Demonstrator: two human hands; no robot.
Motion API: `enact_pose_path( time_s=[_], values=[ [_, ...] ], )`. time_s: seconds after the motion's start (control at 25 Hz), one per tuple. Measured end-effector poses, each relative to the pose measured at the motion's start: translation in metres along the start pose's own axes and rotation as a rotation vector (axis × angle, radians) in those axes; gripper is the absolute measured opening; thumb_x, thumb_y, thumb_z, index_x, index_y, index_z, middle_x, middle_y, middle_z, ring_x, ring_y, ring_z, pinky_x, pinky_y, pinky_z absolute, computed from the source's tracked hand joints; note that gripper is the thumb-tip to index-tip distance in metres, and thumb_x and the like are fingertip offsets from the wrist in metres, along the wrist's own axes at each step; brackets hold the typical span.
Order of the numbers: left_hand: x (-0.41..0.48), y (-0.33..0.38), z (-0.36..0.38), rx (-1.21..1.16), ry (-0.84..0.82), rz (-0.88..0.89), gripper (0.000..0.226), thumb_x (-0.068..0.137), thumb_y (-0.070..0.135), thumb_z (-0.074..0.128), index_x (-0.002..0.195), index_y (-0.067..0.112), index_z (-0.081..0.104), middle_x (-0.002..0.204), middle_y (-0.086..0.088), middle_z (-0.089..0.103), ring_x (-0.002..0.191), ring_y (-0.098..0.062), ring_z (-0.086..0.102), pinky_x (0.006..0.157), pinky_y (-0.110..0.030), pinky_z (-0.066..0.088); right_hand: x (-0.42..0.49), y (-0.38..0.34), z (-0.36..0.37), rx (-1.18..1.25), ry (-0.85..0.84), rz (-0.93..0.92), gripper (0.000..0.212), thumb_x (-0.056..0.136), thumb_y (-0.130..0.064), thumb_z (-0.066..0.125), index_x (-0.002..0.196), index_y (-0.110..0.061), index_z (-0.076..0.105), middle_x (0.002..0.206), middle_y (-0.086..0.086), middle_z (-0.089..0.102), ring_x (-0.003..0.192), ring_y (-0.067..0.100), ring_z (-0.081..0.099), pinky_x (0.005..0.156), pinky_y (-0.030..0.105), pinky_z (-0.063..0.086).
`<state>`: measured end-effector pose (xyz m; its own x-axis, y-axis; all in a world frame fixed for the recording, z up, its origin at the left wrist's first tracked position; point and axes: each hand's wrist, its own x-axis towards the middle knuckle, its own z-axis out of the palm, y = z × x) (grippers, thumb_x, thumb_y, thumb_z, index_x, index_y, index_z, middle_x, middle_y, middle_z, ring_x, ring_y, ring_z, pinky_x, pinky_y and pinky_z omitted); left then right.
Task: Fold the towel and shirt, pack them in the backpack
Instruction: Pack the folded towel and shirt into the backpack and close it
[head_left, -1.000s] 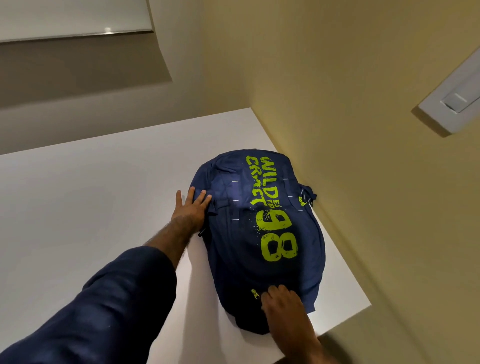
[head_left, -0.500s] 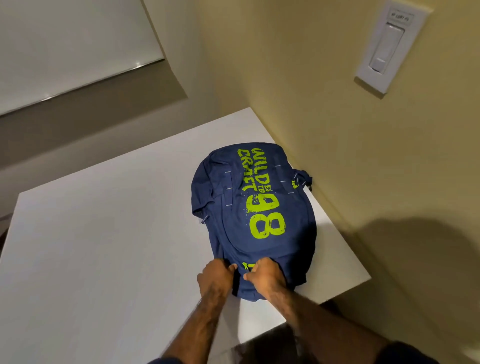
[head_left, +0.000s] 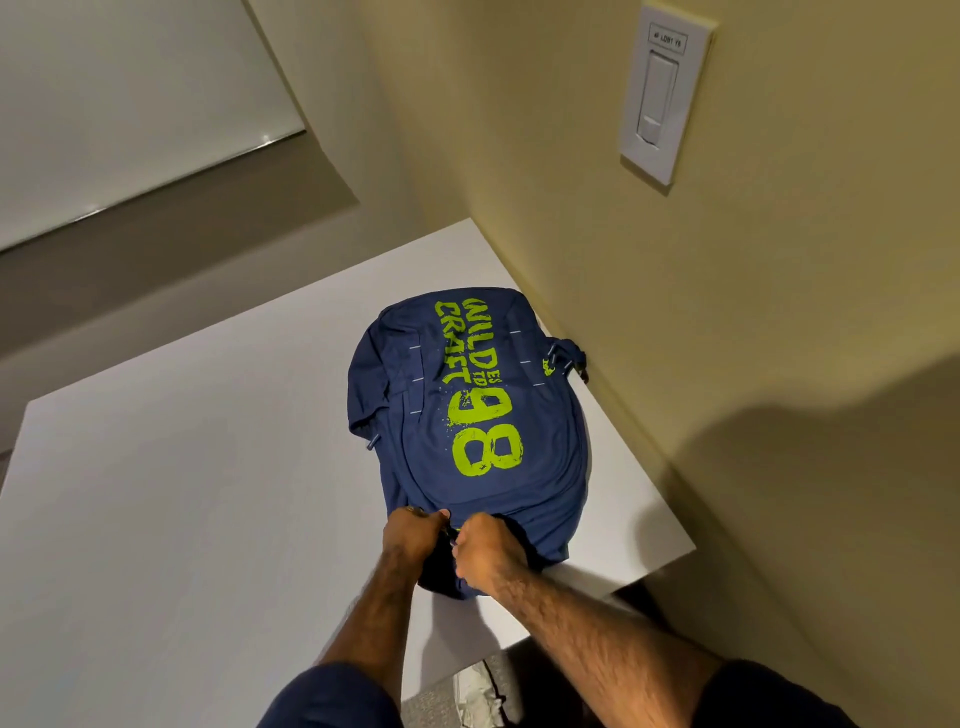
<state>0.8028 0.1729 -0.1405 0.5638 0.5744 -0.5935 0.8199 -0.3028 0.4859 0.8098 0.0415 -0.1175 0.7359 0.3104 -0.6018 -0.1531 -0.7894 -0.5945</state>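
Navy backpack (head_left: 410, 457) flat on white tabletop (head_left: 182, 493), near its right edge, lime print facing up. At its near end, left hand (head_left: 413, 535) and right hand (head_left: 485, 551) side by side, fingers curled, gripping fabric. On yellow wall (head_left: 779, 286), rocker switch (head_left: 662, 93).

The backpack (head_left: 467, 415) lies on the table (head_left: 182, 467) at its right edge. Both hands, left hand (head_left: 413, 535) and right hand (head_left: 485, 551), grip its near end.

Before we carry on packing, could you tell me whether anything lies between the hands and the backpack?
Nothing visible does. The left hand and the right hand both grip the near end of the backpack, which lies on the white table beside the wall.
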Motion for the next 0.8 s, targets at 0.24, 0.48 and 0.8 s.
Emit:
enact_pose_path(
  time_s=[0.24,0.48,0.8],
  values=[
    [-0.022,0.02,-0.006,0.208,0.221,0.019,0.022,0.085,0.036,0.06,0.094,0.018,0.07,0.123,-0.007,0.062,0.117,-0.033,0.057,0.111,-0.048,0.035,-0.004,0.013,-0.033,-0.414,0.261,-0.208,0.016,0.1,-0.019,0.056,0.11,-0.017,0.068,0.121,0.004,0.062,0.121,0.028,0.052,0.089,0.036,0.044],
    [-0.007,0.001,-0.035,0.568,0.289,0.116,0.04,0.101,0.041,0.047,0.13,0.023,0.068,0.167,-0.003,0.025,0.156,-0.027,0.008,0.121,-0.062,0.004,0.009,0.069,-0.096,-0.59,0.528,-0.294,0.036,0.039,-0.002,0.089,0.062,-0.019,0.067,0.079,0.007,0.06,0.072,0.032,0.06,0.057,0.044,0.05],
    [-0.037,0.019,0.019,0.635,0.408,0.849,0.088,0.1,0.065,0.042,0.163,0.01,0.015,0.172,-0.008,-0.004,0.158,-0.027,-0.002,0.126,-0.052,-0.007,0.024,0.095,-0.125,-0.587,0.385,-0.596,0.013,0.093,-0.009,0.061,0.09,-0.021,0.059,0.169,0.003,0.013,0.157,0.026,0.002,0.125,0.045,0.014]
  ],
)
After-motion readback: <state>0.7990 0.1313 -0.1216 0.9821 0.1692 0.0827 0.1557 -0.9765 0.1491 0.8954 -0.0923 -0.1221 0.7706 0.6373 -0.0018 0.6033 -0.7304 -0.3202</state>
